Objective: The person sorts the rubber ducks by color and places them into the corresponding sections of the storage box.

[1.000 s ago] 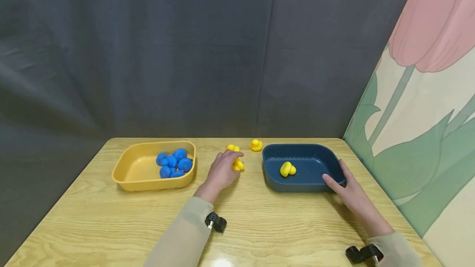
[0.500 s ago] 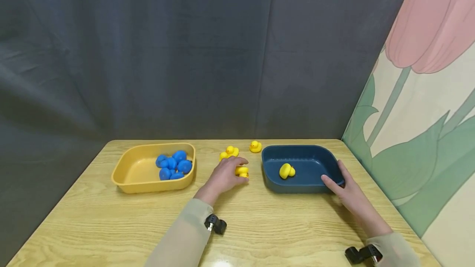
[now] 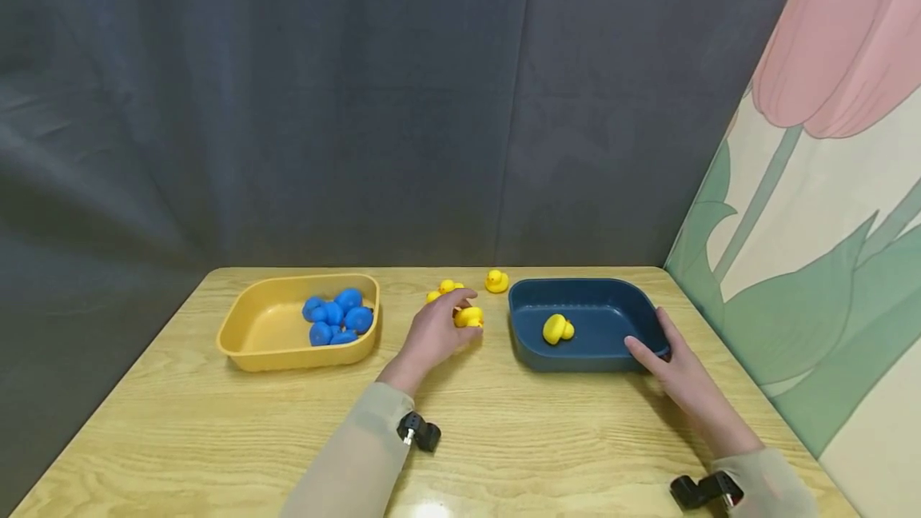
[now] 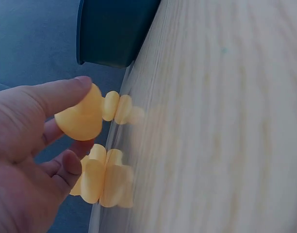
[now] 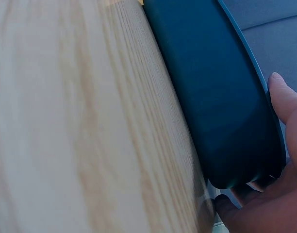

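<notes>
My left hand [image 3: 432, 334] pinches a yellow rubber duck [image 3: 469, 317] between thumb and fingers. In the left wrist view this duck [image 4: 80, 119] is held off the wooden tabletop. Just behind the hand sit more yellow rubber ducks [image 3: 448, 286], partly hidden by it, and a single duck [image 3: 496, 281] stands to their right. My right hand [image 3: 676, 366] grips the right end of a dark blue bin [image 3: 576, 363], its thumb over the rim and its fingers along the outside. One yellow duck [image 3: 557, 329] lies inside that bin.
A yellow bin [image 3: 295, 360] with several blue ducks [image 3: 338, 316] stands on the left of the wooden table [image 3: 496, 438]. Behind the table hangs a dark curtain [image 3: 403, 118]. A wall with painted tulips [image 3: 827, 246] borders the right side.
My left hand has gone from reaching among the ducks to pinching one, now raised slightly and shifted right. The right hand and both bins have stayed in place.
</notes>
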